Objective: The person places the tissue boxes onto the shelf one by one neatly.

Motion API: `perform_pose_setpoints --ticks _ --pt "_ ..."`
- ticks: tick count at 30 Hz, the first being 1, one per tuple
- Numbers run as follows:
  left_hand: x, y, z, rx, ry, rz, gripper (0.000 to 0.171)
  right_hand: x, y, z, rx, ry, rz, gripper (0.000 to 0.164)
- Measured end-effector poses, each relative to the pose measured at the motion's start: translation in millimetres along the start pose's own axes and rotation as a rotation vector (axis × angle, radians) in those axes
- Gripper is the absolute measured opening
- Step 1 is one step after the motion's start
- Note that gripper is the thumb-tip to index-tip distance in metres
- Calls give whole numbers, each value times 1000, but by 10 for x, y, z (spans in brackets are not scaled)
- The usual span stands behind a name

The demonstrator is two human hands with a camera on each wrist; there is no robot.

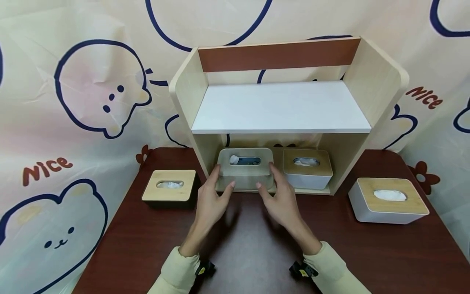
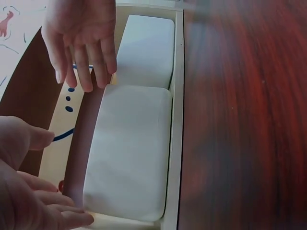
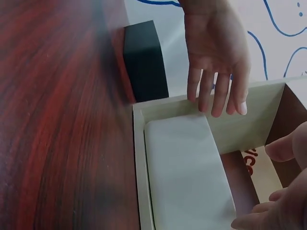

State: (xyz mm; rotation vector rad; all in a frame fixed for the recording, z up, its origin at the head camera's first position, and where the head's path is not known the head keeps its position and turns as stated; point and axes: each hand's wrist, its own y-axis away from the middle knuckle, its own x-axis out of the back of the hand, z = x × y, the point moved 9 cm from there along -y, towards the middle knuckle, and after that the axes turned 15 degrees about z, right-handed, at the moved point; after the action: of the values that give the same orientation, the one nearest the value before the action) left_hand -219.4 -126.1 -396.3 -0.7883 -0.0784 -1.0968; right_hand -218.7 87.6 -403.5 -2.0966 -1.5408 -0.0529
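Note:
A grey-green tissue box (image 1: pixel 245 182) with a slotted lid sits on the lower level of a small shelf unit. My left hand (image 1: pixel 212 204) is at its left side and my right hand (image 1: pixel 282 202) at its right side, with fingertips beside its ends. Both thumbs point up in front of the box, apart from its face. In the left wrist view, straight fingers of the left hand (image 2: pixel 36 196) reach the corner of the pale box (image 2: pixel 129 153). The right wrist view has fingertips of the right hand (image 3: pixel 283 196) at the box's edge.
A white tissue box with wooden lid (image 1: pixel 307 168) stands right of the grey-green one on the shelf unit (image 1: pixel 380 81). Outside the unit, a black wooden-lidded box (image 1: pixel 169 190) is at left and a white one (image 1: pixel 388 201) at right, on the dark wooden table (image 1: pixel 249 245).

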Motion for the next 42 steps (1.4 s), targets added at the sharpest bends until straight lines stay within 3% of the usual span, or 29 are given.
perform_pose_setpoints --ticks 11,22,31,42 --pt "166 171 -66 -13 -62 -97 72 -89 301 -18 16 48 -82 77" --pt "436 290 -292 9 -155 -118 73 -322 421 -21 47 65 -189 78" --pt "680 322 -444 27 -197 -103 75 -604 481 -8 15 58 -299 78" --pt "1024 255 -555 5 -257 -11 71 -861 536 -112 72 9 -348 76"
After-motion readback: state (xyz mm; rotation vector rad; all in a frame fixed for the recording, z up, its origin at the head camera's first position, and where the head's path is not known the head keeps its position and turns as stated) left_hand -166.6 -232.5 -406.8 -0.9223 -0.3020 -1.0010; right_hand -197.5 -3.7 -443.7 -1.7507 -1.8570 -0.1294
